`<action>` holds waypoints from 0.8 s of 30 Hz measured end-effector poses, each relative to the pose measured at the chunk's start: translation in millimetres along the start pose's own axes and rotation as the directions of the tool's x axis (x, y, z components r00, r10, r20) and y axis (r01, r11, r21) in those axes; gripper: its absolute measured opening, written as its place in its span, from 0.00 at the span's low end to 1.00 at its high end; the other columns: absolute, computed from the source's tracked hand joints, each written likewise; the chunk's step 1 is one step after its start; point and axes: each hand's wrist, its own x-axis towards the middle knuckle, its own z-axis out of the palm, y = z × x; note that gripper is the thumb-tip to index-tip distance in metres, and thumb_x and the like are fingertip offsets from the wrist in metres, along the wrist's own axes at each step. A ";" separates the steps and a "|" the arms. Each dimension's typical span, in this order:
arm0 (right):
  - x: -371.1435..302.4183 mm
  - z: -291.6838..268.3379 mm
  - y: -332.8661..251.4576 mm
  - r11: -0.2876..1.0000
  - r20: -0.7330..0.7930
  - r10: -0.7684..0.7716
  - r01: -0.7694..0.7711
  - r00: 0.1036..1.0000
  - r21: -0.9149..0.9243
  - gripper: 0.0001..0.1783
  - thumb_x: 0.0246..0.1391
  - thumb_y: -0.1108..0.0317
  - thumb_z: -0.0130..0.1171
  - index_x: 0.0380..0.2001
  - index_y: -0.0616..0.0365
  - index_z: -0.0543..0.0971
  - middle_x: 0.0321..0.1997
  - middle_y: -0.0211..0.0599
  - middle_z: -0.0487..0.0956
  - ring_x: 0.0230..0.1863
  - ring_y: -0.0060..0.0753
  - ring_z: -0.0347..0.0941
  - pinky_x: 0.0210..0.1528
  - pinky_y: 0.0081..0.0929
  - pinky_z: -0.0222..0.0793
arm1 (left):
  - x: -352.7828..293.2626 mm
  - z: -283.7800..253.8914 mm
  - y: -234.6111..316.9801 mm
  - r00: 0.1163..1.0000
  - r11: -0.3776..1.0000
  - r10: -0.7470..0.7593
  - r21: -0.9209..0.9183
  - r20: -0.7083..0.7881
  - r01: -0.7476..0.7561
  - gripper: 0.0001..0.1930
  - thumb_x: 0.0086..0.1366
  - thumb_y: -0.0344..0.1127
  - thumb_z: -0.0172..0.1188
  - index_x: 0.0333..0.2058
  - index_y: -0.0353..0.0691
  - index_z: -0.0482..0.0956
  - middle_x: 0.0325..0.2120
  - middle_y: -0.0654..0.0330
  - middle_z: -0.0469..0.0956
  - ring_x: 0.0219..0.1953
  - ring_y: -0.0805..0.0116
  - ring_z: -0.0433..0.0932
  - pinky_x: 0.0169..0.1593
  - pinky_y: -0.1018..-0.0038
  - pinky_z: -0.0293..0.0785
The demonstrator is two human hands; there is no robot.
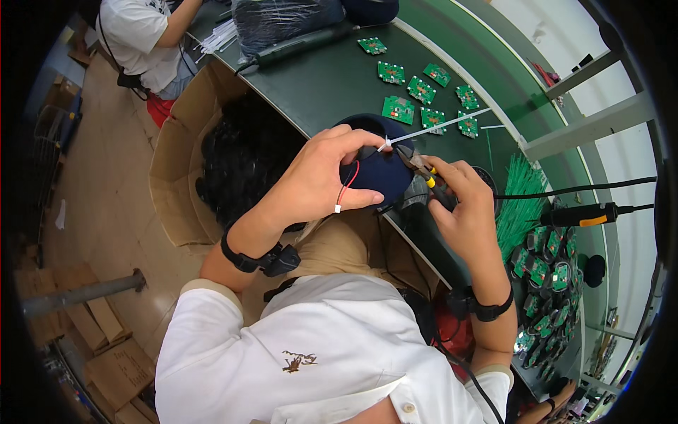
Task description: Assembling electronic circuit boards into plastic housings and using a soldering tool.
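A dark navy rounded part (388, 169) is at the table's near edge, with my left hand (311, 173) closed around it, the index finger along the top and the thumb below. A white cable tie (452, 126) is looped at the part near the index fingertip, its long tail pointing right. Thin red and black wires with a small white connector (337, 208) hang by my left palm. My right hand (462, 205) grips cutting pliers (431, 182) with black and yellow handles. Their jaws are close beside the cable tie's head; whether they touch it I cannot tell.
Several green circuit boards (421, 90) lie on the dark table (304, 85). Green strips (521, 205), a black-and-orange tool (583, 215) and many board assemblies (547, 283) are at right. An open carton (169, 177) holds black items. Another person (141, 35) works at the upper left.
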 end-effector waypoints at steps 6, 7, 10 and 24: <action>3.6 5.0 -6.4 0.999 -0.008 0.002 -0.002 1.000 0.047 0.32 0.41 0.79 0.64 0.55 0.49 0.81 0.32 0.38 0.75 0.31 0.41 0.74 0.36 0.36 0.72 | -1.0 -1.0 -2.2 1.000 1.000 -0.015 -0.007 -0.001 0.015 0.34 0.44 0.38 0.79 0.54 0.41 0.80 0.29 0.64 0.65 0.32 0.70 0.65 0.39 0.76 0.64; 4.0 5.1 -7.1 0.999 -0.012 0.005 -0.004 1.000 0.044 0.32 0.41 0.79 0.64 0.55 0.50 0.81 0.32 0.38 0.75 0.31 0.41 0.73 0.36 0.36 0.71 | -1.4 -1.2 -2.1 1.000 1.000 -0.018 -0.010 -0.002 0.018 0.35 0.44 0.38 0.79 0.54 0.40 0.80 0.29 0.64 0.65 0.33 0.70 0.64 0.40 0.76 0.64; 5.2 5.1 -8.8 1.000 -0.011 0.001 -0.001 1.000 0.025 0.32 0.41 0.78 0.64 0.55 0.50 0.80 0.32 0.38 0.75 0.30 0.41 0.73 0.35 0.37 0.71 | -2.3 -1.0 -2.7 0.999 0.999 -0.031 -0.024 -0.006 0.031 0.35 0.44 0.37 0.79 0.53 0.39 0.79 0.30 0.64 0.66 0.33 0.71 0.64 0.40 0.76 0.64; 9.8 1.7 -12.1 0.994 0.019 0.026 -0.028 0.999 0.103 0.32 0.42 0.80 0.62 0.55 0.55 0.81 0.33 0.41 0.77 0.30 0.39 0.74 0.36 0.32 0.73 | -4.8 0.6 -3.8 0.999 0.996 -0.049 -0.074 -0.006 0.049 0.35 0.44 0.38 0.80 0.54 0.39 0.79 0.30 0.66 0.65 0.32 0.73 0.63 0.40 0.78 0.64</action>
